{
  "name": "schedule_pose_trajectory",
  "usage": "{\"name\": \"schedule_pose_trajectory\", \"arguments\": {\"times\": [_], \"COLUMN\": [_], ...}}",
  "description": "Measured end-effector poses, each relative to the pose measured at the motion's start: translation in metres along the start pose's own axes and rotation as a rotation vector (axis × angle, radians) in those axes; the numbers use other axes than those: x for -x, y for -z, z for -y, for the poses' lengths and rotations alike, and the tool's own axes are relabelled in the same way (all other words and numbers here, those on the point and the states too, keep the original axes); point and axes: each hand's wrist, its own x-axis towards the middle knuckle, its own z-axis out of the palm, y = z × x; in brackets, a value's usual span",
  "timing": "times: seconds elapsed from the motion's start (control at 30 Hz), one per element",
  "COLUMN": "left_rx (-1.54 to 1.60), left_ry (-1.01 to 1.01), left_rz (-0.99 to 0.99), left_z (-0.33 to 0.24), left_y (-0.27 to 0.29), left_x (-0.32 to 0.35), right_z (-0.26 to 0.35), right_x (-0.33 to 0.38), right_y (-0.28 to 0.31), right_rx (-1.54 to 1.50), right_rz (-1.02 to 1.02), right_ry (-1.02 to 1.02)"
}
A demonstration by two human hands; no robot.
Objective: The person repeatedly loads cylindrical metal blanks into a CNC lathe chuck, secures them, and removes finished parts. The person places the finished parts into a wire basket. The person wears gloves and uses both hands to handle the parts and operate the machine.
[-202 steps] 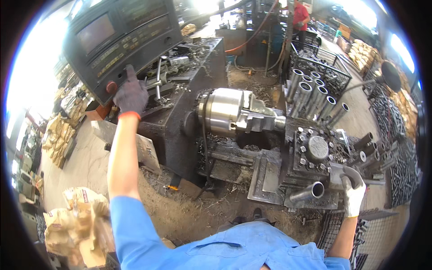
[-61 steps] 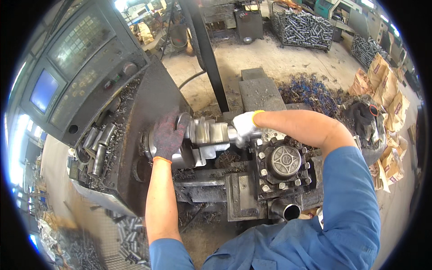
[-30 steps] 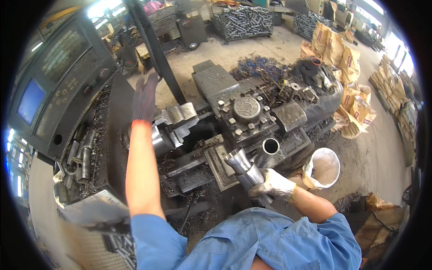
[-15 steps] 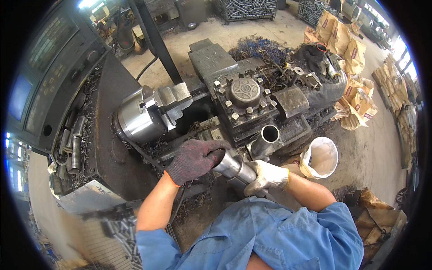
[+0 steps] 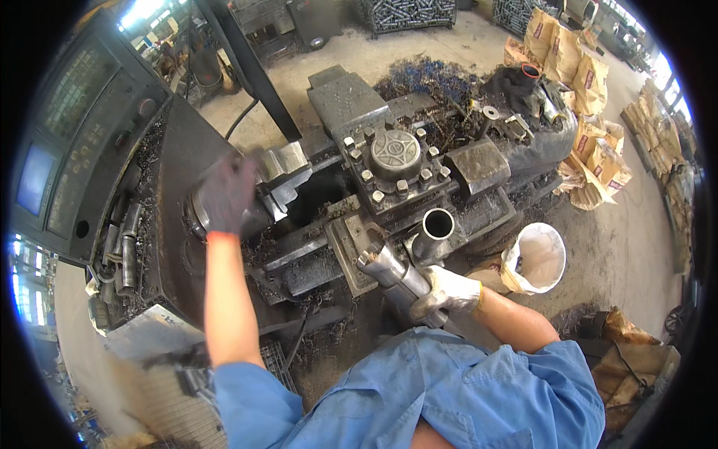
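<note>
- Far out to the left of the left hand sits one control panel with a blue-lit screen, and a few short metal tubes lie in the tray below it; too blurred to count exactly.
- The left hand, in a dark glove, lies spread flat against the round chuck of the lathe. It is blurred, so I cannot tell if the fingers grip.
- Right of that hand stands one square tool post studded with bolts, and one open tube points up just below it.
- The right hand, in a white glove, is closed around one steel pipe piece, held angled up, near the open tube.
- My read: keep the piece level with the chuck's axis, a firm grasp, fingers off the jaws.
- Right of this hand: one white bucket, then several brown sacks.
</note>
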Motion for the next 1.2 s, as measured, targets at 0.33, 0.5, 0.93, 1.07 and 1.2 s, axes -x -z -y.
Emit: {"name": "schedule_pose_trajectory", "arguments": {"times": [0.33, 0.5, 0.93, 1.07, 1.2], "left_rx": [1.407, 1.608, 0.208, 0.537, 1.858], "left_ry": [0.034, -0.019, -0.154, -0.125, 0.771], "left_rz": [0.832, 0.753, -0.237, 0.065, 0.853], "left_z": [-0.09, -0.112, -0.01, -0.029, -0.08], "left_y": [0.003, 0.005, -0.013, -0.01, -0.042], "left_x": [0.169, 0.153, -0.083, 0.108, 0.237], "right_z": [0.003, -0.012, -0.055, -0.06, -0.04], "right_x": [-0.024, -0.021, -0.021, -0.039, -0.055], "right_y": [-0.001, -0.004, 0.016, 0.009, -0.006], "right_rx": [-0.062, -0.226, -0.269, -0.426, -0.633], "right_rz": [0.181, 0.206, 0.083, 0.197, 0.226], "right_ry": [-0.017, 0.075, 0.048, 0.014, -0.054]}}
